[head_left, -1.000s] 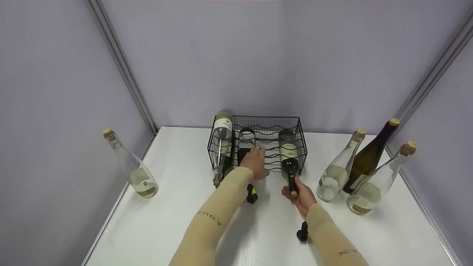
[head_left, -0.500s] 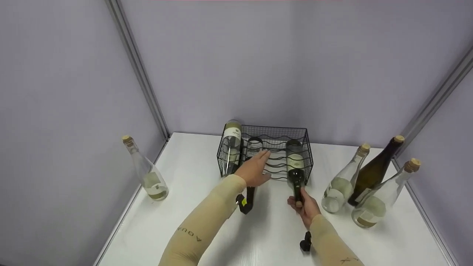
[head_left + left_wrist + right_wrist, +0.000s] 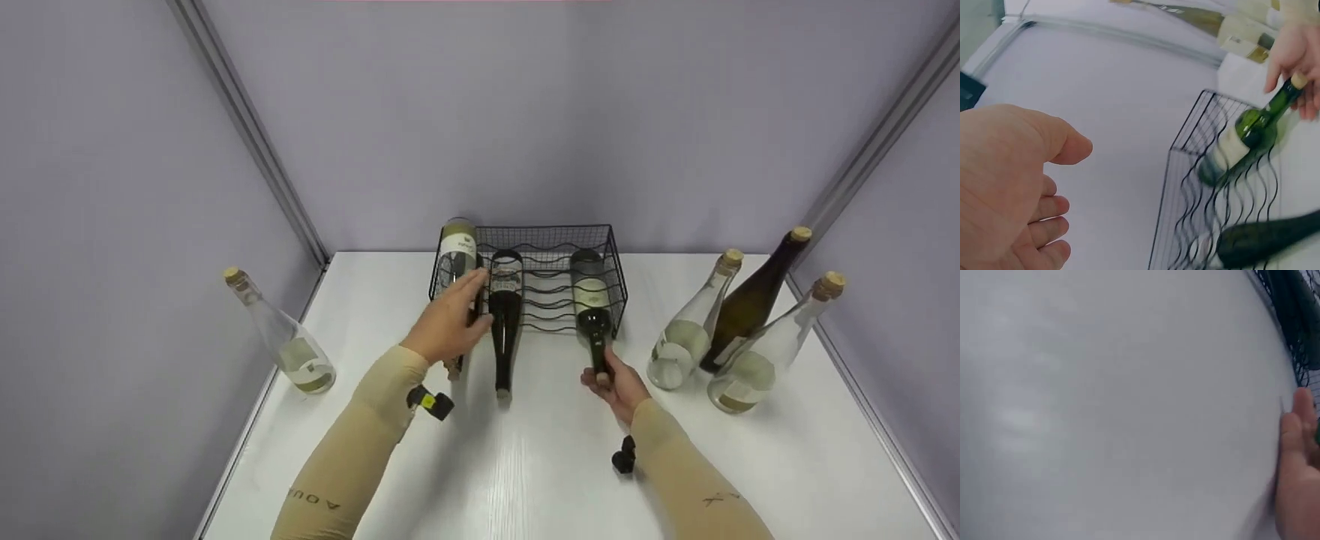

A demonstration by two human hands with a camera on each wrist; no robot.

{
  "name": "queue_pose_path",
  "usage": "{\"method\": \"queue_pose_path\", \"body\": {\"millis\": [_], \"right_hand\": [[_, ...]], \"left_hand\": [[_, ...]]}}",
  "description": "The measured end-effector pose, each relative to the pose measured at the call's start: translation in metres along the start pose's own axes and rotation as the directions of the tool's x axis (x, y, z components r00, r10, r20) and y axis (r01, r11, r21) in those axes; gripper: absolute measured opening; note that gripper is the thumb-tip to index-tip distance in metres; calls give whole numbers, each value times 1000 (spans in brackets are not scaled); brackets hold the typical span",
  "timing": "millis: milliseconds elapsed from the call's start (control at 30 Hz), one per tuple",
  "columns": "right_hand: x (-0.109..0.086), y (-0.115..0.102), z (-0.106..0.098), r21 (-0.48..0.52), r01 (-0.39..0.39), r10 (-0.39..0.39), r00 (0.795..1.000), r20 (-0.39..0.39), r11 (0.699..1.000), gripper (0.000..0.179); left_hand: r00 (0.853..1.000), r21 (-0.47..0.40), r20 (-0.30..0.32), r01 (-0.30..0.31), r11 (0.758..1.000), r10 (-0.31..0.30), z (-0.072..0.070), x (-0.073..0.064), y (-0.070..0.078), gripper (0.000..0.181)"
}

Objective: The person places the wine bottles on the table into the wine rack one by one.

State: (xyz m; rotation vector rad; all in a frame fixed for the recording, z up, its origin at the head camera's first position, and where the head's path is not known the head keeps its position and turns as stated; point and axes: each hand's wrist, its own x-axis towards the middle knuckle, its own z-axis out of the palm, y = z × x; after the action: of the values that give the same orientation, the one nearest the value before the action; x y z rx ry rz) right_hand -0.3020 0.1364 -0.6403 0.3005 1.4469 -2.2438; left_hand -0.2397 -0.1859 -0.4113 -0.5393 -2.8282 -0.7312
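My left hand [image 3: 450, 319], fingers loosely extended and holding nothing, hovers over the left side of the black wire wine rack [image 3: 551, 328]. Beneath it a clear bottle [image 3: 459, 244] lies at the rack's left end, partly hidden, with a dark bottle close beside it. A dark wine bottle [image 3: 506, 322] rests in the slot to the right, neck toward me. My right hand [image 3: 619, 386] holds the neck of a green wine bottle [image 3: 592, 296] lying in the rack's right part; the left wrist view shows this corked neck [image 3: 1283, 95] between thumb and fingers.
On the right of the white table [image 3: 525, 472] stand two clear corked bottles [image 3: 679, 349] and a brown one [image 3: 742, 322]. Another clear corked bottle [image 3: 300, 360] stands at the left. Grey walls [image 3: 525, 112] close off the back and sides.
My left hand has moved left off the middle dark bottle, whose full length now shows. The right hand stays at the green bottle's neck. The head view has shifted slightly.
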Motion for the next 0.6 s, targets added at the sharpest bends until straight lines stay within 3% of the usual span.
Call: {"method": "queue_pose_path", "body": {"millis": [100, 167, 233, 300, 333, 400, 433, 500, 567, 600], "right_hand": [[-12, -16, -3, -141, 2, 2, 1000, 26, 990, 65], [-23, -23, -6, -253, -5, 9, 1000, 18, 967, 70], [-37, -28, -11, -364, -11, 17, 1000, 13, 932, 73], [-50, -30, -15, -443, 1, 11, 1000, 24, 897, 73], [-57, -30, -17, -470, 10, 7, 999, 33, 883, 72], [-69, -30, -21, -514, 35, -9, 999, 53, 857, 68], [-74, -29, -23, -532, 49, -18, 998, 63, 845, 66], [-83, -27, -27, -564, 65, -35, 997, 64, 823, 60], [-91, -23, -31, -589, 68, -47, 998, 52, 805, 57], [-93, -21, -33, -595, 66, -47, 998, 47, 801, 56]], "left_hand": [[986, -60, -169, 1, 998, -11, -14, -24, -22, 64], [955, -95, -296, -3, 996, -25, -18, -44, -40, 58], [905, -129, -421, -2, 992, -53, -18, -66, -59, 51], [838, -157, -536, 20, 987, -103, -16, -87, -77, 42], [800, -179, -582, 48, 983, -145, -15, -97, -85, 37], [706, -230, -666, 113, 967, -241, -14, -114, -101, 28], [651, -260, -700, 150, 954, -294, -14, -121, -109, 24], [523, -324, -754, 231, 917, -398, -15, -133, -123, 18], [396, -385, -777, 315, 867, -489, -17, -140, -136, 25], [341, -414, -780, 348, 841, -525, -19, -143, -142, 34]]}}
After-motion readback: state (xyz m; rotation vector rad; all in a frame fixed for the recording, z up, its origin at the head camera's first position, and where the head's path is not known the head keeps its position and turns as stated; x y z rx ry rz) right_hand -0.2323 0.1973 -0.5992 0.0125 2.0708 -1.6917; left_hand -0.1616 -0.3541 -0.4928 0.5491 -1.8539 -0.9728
